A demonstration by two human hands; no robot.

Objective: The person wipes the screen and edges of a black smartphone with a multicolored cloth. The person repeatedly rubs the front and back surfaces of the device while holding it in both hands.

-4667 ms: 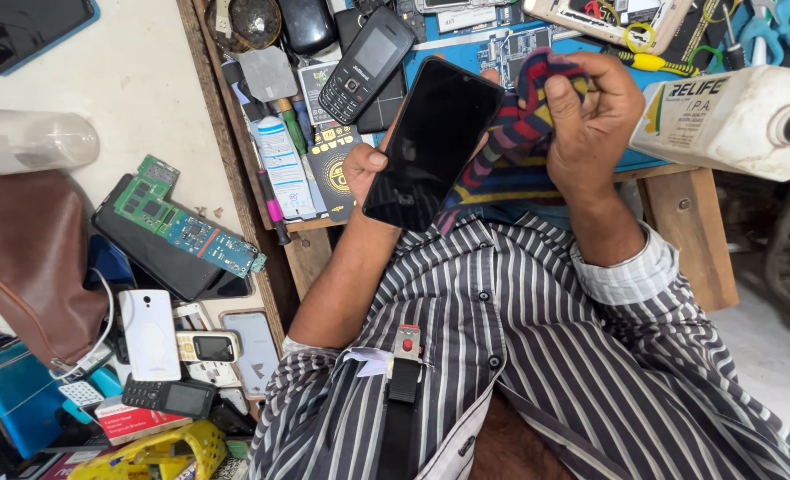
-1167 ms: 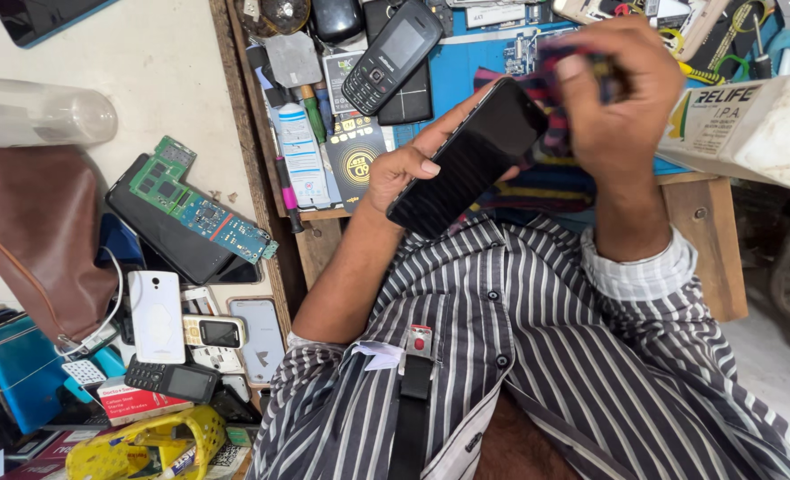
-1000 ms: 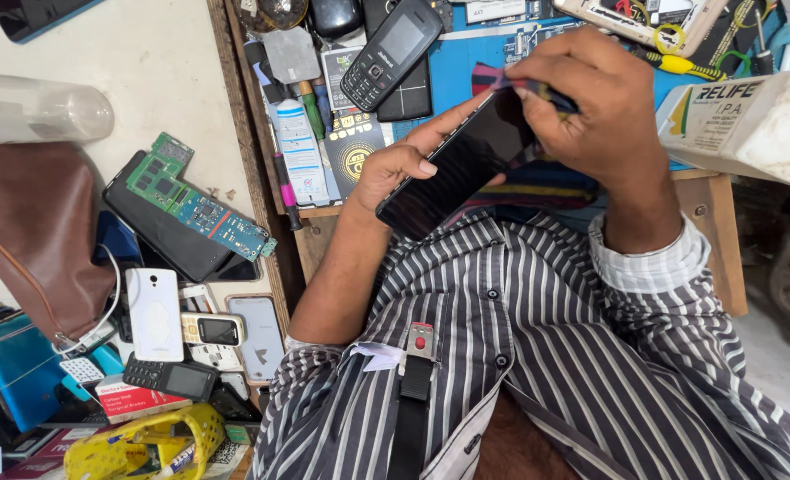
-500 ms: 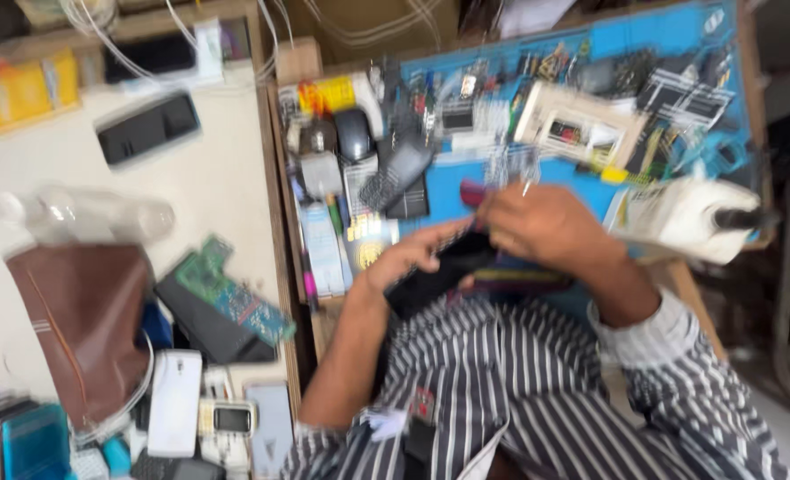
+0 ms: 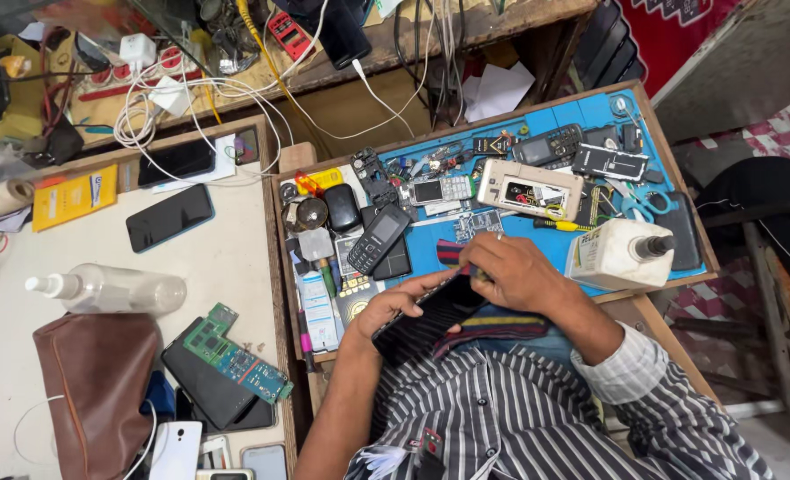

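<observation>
From the head camera, looking straight down, the person in the striped shirt sat against the near edge of the blue-topped wooden workbench. The left hand was curled shut around the lower end of a black glossy smartphone, thumb lying along its upper side. The phone was tilted, screen up, just off the near edge of the bench and above the person's lap. The right hand was closed over the phone's upper end, fingers bent down and pinching a striped dark red and blue cloth against it; the cloth showed beneath the hand and trailed under the phone towards the chest.

On the bench, just beyond the left hand, a dark keypad phone lay slanted. Near the right edge stood a white plastic bottle with a dark nozzle, lying on its side, close to the right wrist. Towards the far edge sat a beige opened phone shell among small parts and a pair of blue-handled scissors.

On the pale side table to the left lay a green circuit board at its near right corner, a clear spray bottle, a brown leather pouch and a black phone with a blue rim.
</observation>
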